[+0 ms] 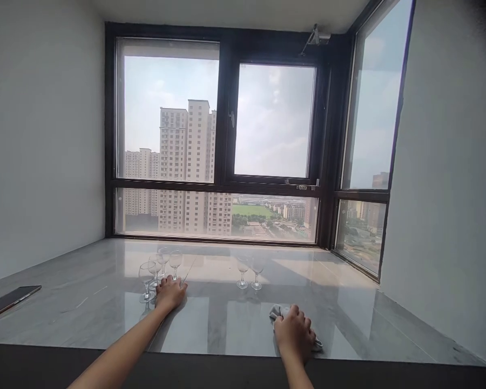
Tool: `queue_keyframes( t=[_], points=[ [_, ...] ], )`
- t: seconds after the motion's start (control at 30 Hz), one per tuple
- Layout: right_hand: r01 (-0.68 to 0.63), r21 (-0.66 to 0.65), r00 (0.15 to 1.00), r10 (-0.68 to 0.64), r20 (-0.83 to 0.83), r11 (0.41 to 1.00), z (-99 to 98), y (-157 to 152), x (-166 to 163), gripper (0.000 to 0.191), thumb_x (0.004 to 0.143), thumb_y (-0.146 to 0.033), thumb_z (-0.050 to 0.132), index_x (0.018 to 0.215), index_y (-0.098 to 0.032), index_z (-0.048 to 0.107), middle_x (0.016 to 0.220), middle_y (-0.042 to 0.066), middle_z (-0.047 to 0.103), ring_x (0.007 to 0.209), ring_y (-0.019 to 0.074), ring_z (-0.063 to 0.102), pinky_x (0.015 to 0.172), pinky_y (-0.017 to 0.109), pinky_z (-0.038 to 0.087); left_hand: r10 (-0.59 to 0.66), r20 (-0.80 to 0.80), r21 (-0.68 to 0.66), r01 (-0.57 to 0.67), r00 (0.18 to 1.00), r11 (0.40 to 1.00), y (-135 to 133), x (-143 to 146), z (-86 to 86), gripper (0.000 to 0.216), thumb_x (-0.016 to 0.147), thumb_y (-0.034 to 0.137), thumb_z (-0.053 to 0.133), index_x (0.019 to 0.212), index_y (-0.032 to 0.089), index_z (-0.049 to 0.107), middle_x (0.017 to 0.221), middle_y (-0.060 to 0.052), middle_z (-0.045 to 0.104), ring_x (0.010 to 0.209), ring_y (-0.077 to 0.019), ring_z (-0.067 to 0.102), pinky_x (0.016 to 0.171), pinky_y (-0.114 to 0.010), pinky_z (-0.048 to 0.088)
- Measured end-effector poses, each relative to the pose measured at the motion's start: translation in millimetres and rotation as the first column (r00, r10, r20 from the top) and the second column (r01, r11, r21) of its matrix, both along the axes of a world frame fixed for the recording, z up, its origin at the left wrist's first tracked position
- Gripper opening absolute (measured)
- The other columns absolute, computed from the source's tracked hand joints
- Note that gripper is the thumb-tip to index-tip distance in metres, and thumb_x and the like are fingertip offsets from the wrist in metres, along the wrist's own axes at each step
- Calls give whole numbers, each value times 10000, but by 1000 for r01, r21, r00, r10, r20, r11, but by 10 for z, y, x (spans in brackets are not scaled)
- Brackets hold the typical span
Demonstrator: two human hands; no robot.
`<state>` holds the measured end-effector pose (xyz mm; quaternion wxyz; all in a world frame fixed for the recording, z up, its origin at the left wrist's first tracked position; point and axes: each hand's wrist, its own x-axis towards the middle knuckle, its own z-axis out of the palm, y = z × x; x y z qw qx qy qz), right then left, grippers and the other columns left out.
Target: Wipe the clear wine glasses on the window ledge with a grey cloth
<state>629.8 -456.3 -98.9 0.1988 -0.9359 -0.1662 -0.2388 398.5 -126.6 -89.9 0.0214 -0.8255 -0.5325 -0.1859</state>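
Observation:
My left hand (171, 292) is at the left group of clear stemmed wine glasses, its fingers bent around the lower part of one wine glass (175, 260). That glass's bowl shows above my knuckles, while its stem and foot are hidden behind them. Just left of the hand stands another wine glass (147, 274), upright, with two more partly overlapping behind it. My right hand (295, 334) is closed on a crumpled grey cloth (278, 312), pressed on the counter near its front edge. Two upright wine glasses, a left one (242, 272) and a right one (257, 273), stand between my hands, farther back.
The glossy grey marble-look counter (105, 319) ends at a front edge close to me. A dark phone (10, 302) lies at the far left. A dark-framed window (222, 186) rises behind, with walls on both sides.

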Motion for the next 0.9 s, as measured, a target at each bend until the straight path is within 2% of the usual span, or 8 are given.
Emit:
queue_keyframes(
  t=[0.27, 0.53, 0.9],
  points=[
    [1, 0, 1000, -1, -8, 1000, 22, -11, -13, 221, 861, -207, 443, 1014, -141, 589, 1023, 151, 645, 994, 291, 582, 783, 389, 415, -4, -18, -13, 4, 1000, 1000, -16, 19, 34, 537, 895, 513, 297, 1123, 219, 685, 1271, -162, 556, 1211, -353, 452, 979, -495, 330],
    [16, -22, 999, -17, -42, 1000, 28, -4, -15, 213, 848, -231, 486, 1018, -151, 587, 1035, 142, 638, 1019, 281, 573, 796, 376, 411, -23, -7, -51, 23, 1000, 998, 68, 24, -13, 540, 896, 516, 300, 1179, 214, 648, 1275, -155, 571, 1245, -349, 436, 997, -504, 311],
    [29, 1, 999, -29, -35, 1000, -19, 55, 44, 155, 842, -213, 520, 962, -169, 609, 978, 129, 646, 977, 280, 580, 788, 387, 411, 13, -15, -6, -13, 1000, 1000, 68, 15, -25, 483, 901, 482, 320, 1151, 233, 649, 1270, -129, 581, 1224, -314, 469, 1006, -481, 320]
  ],
)
